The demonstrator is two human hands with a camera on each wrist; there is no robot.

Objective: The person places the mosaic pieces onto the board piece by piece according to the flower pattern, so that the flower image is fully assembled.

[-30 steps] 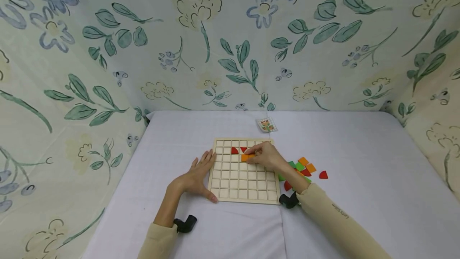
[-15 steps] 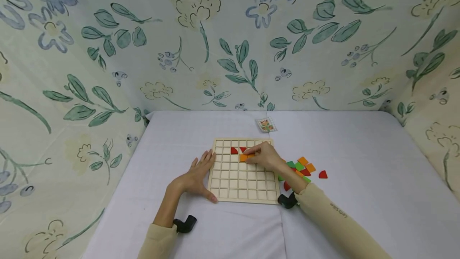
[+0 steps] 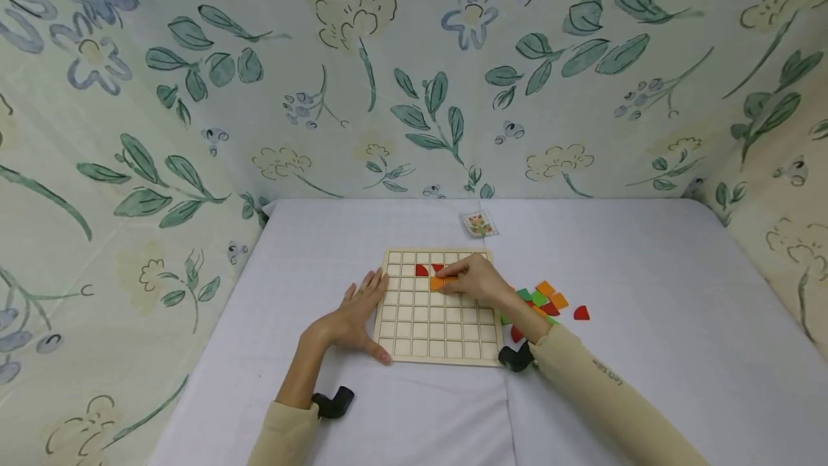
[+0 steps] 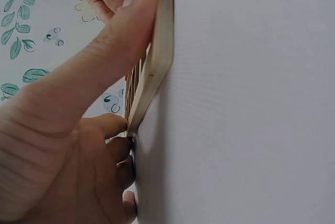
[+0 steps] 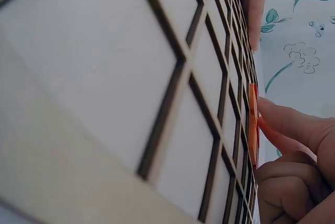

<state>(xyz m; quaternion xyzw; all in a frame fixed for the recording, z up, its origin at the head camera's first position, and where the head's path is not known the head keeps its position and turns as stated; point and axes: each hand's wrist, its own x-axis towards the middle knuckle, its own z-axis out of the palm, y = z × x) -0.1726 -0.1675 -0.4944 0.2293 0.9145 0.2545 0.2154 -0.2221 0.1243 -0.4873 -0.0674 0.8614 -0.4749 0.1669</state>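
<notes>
A wooden grid board lies on the white table. My left hand rests at its left side with fingers spread: fingertips touch the left edge, and the thumb lies at the near left corner. Over the upper middle of the board, my right hand pinches an orange square tile between thumb and index finger, low in a cell. More orange shows beside it, partly covered by the fingers. A red quarter-round tile and a red triangular tile sit in cells of the row above.
Right of the board, partly under my right forearm, lies a loose pile of green, orange and red tiles. One red quarter-round tile lies apart from it. A small picture card lies behind the board. Floral cloth hangs behind the table.
The orange square tile has shifted slightly left in my right hand's fingers. My left hand stays in place at the board's edge.
</notes>
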